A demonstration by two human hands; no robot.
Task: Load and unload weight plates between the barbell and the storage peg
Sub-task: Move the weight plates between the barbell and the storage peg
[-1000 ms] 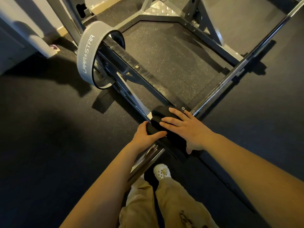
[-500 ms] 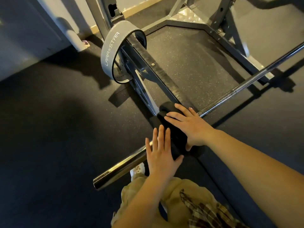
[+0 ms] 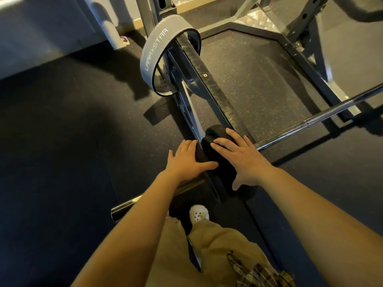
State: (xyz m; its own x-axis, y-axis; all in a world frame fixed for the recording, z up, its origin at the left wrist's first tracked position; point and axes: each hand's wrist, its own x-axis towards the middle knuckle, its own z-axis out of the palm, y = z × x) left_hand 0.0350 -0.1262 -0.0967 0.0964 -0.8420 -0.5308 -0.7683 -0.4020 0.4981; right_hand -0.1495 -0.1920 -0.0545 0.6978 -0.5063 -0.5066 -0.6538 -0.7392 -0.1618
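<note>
Plates, two round black rubber weight plates on the chrome steel barbell, look heavy and stiff; left hand and right hand press flat, fingers open, on their rims, the best grip.

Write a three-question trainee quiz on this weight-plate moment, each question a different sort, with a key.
1. True or false: both hands rest on the black weight plates on the barbell.
2. Multiple choice: the grey lifting belt hangs on A) the barbell sleeve, B) the rack's safety arm, C) the floor.
3. Fill in: the left hand lies with fingers ___, not curled in a grip.

Key: 1 true; 2 B; 3 straight. The right hand also lies flat.
</note>
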